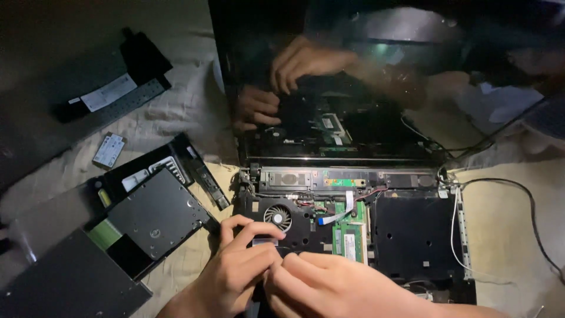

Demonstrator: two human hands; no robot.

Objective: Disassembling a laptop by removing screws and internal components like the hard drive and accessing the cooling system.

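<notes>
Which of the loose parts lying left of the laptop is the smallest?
The small pale card, alone on the cloth between the long black battery and the square optical drive; both dwarf it.

- Left hand (pixel 235 272): bare, no glove, ring or watch showing.
- Right hand (pixel 329 287): bare likewise; forearm uncovered, no sleeve in view.

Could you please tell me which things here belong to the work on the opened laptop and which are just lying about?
In hand: left hand, right hand, opened laptop, cooling fan.
Lying about: optical drive, small card, dark panel.
</notes>
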